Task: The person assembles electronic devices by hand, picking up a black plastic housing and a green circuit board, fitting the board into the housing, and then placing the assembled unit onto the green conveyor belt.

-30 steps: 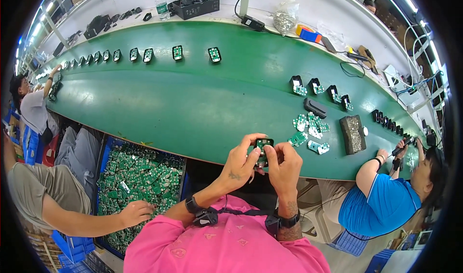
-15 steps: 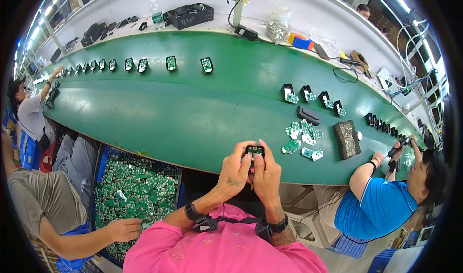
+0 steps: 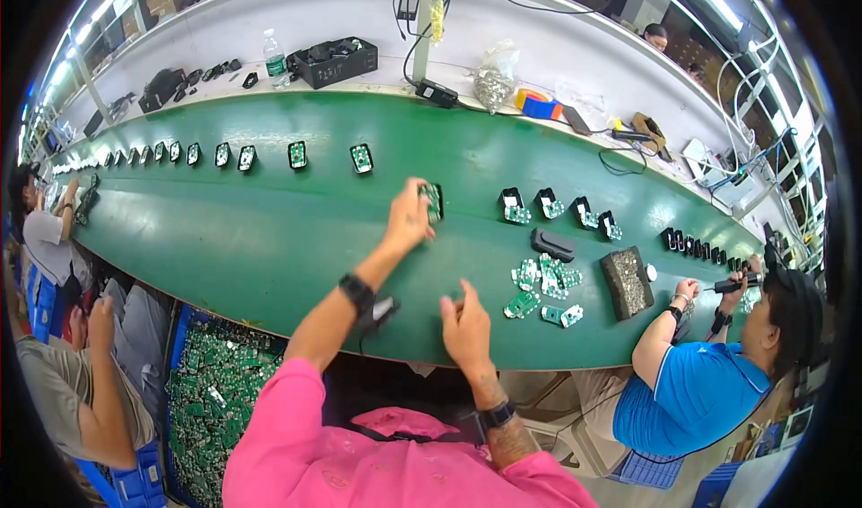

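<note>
At the middle of the green work table [image 3: 296, 238], my left hand [image 3: 409, 218] is stretched forward and closed on a black plastic case with a green circuit board [image 3: 434, 203] in it. To its left, a line of similar cases begins with a board-filled case [image 3: 361, 159]. My right hand [image 3: 467, 330] is over the table's near edge, fingers apart and holding nothing. Beyond it to the right lie several loose circuit boards [image 3: 549, 279]. Behind those stand several black cases [image 3: 511, 199] with boards leaning out of them.
A dark oblong piece [image 3: 552, 245] and a rough dark block [image 3: 627, 283] are right of centre. A bin of circuit boards [image 3: 220, 373] stands at lower left. A person in blue [image 3: 705, 373] works at the right with a tool. Others sit at the left. A shelf [image 3: 386, 81] runs behind.
My hands have parted. The left has carried the case forward and left across the table; the right has come away from it and opened. The view has shifted slightly.
</note>
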